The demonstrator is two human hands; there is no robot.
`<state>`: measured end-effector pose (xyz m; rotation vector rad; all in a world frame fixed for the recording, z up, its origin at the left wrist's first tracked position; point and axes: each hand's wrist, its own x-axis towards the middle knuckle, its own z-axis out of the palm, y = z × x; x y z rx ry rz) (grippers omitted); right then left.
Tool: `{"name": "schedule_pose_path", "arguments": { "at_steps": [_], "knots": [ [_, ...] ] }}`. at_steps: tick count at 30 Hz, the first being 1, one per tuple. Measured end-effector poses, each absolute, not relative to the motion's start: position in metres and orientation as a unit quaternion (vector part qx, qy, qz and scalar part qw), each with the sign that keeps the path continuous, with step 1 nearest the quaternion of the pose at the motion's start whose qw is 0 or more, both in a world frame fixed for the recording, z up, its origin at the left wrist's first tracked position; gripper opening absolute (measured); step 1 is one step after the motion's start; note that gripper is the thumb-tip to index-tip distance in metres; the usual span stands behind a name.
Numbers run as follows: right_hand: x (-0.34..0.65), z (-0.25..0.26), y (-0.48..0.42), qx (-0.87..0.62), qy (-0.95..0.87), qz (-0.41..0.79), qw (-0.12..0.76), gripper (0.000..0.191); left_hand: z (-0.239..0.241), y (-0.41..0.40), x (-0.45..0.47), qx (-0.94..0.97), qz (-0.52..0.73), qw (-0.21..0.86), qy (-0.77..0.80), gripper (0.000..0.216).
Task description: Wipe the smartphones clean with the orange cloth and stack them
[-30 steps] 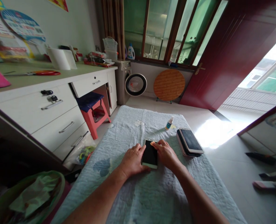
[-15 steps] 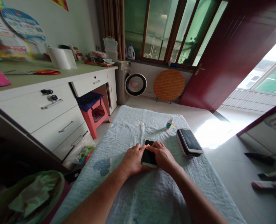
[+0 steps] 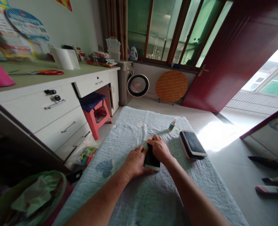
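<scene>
You're bracing phone [image 3: 152, 160] with half-curled left hand [image 3: 136, 161]; right hand [image 3: 160, 148], nearly closed, is pinching orange cloth [image 3: 149, 140] at its fingertips.

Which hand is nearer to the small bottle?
Right. The right hand is at the far end of the phone, lower left of the small bottle in the picture; the left hand is at the phone's left edge, farther.

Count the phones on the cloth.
2 visible: one phone at the left hand, partly under the right hand; a second phone topping the stack at right. More may be hidden beneath.
</scene>
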<state>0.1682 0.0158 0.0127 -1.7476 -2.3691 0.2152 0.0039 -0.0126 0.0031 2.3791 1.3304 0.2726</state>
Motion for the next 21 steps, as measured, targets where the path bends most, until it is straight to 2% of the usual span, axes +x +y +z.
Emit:
{"name": "schedule_pose_path", "arguments": {
  "at_steps": [3,9,14,21],
  "knots": [
    [0.164,0.014,0.016,-0.578,-0.807,0.076,0.096,0.023,0.002,-0.013,0.004,0.851,0.102,0.198,0.476,0.098],
    [0.190,0.014,0.009,-0.610,-0.783,0.070,0.102,0.034,0.004,-0.015,0.004,0.853,0.104,0.187,0.476,0.083],
    [0.212,0.007,0.004,-0.619,-0.770,0.086,0.129,0.028,0.004,-0.015,0.005,0.857,0.095,0.166,0.478,0.091],
    [0.210,0.008,-0.031,-0.592,-0.778,0.129,0.165,0.031,0.003,-0.015,0.006,0.860,0.095,0.161,0.475,0.094]
  ]
}}
